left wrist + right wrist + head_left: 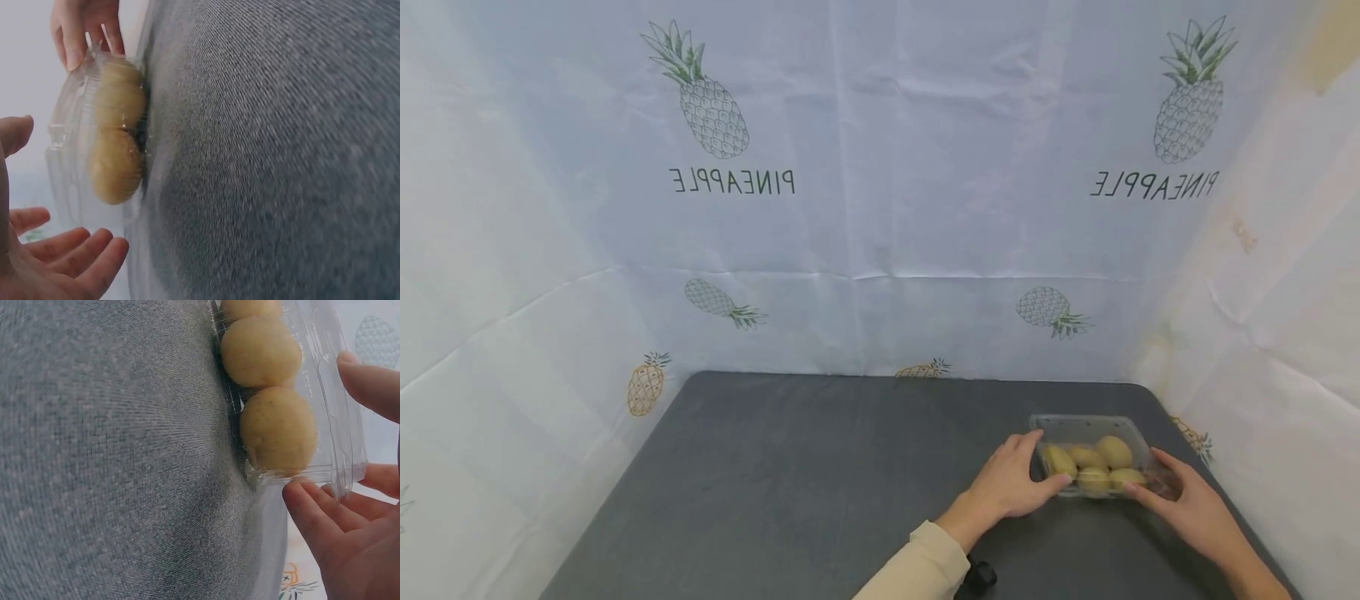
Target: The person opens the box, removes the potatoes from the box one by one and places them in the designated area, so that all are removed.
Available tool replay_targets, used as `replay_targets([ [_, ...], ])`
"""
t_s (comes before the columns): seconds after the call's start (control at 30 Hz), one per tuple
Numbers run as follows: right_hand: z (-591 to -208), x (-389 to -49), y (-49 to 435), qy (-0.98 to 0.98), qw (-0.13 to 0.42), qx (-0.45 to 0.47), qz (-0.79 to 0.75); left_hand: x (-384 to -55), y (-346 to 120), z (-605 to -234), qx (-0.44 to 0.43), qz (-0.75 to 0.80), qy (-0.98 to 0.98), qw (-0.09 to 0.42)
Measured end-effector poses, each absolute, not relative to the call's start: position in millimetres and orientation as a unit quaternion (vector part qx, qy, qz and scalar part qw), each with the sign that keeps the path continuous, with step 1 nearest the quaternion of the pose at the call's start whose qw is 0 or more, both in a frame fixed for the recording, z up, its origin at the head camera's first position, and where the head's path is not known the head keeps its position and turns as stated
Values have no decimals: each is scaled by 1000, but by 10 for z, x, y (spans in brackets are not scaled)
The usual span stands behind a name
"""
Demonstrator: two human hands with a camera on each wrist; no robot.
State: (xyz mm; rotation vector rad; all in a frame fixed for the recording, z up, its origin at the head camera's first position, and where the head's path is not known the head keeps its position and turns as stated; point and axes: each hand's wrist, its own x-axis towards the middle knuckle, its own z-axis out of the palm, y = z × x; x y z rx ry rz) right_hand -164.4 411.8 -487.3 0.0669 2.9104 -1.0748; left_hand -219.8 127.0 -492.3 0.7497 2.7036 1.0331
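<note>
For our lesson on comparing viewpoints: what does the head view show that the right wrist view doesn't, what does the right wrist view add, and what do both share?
Only the head view: the left grip, a cream sleeve and mirrored lettering on the sheet.

Only the right wrist view: small dark specks on one round yellowish item and a fine texture across the table.

Both: the right grip, the clear container, yellowish items, the table and pineapple prints.

Screened-off work area, rm type unclear: pale creased fabric sheeting [872,217] w/ line-drawn pineapples [713,117] & reversed "PINEAPPLE" txt [732,182] walls 3 sides of a dark-grey, round-cornered, woven-look table [820,475].
</note>
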Motion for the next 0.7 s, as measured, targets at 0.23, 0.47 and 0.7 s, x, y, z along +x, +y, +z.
replay_targets([
  [0.23,-4876,-1622,4110,933,16,29,-358,-2221,1333,-4988,241,365,896,75],
  [0.47,-4893,-1610,4116,933,11,31,-359,-2210,1367,-5008,225,380,894,80],
  [0.7,-4860,-1605,4090,934,17,43,-354,-2222,1381,-5074,209,444,865,109],
])
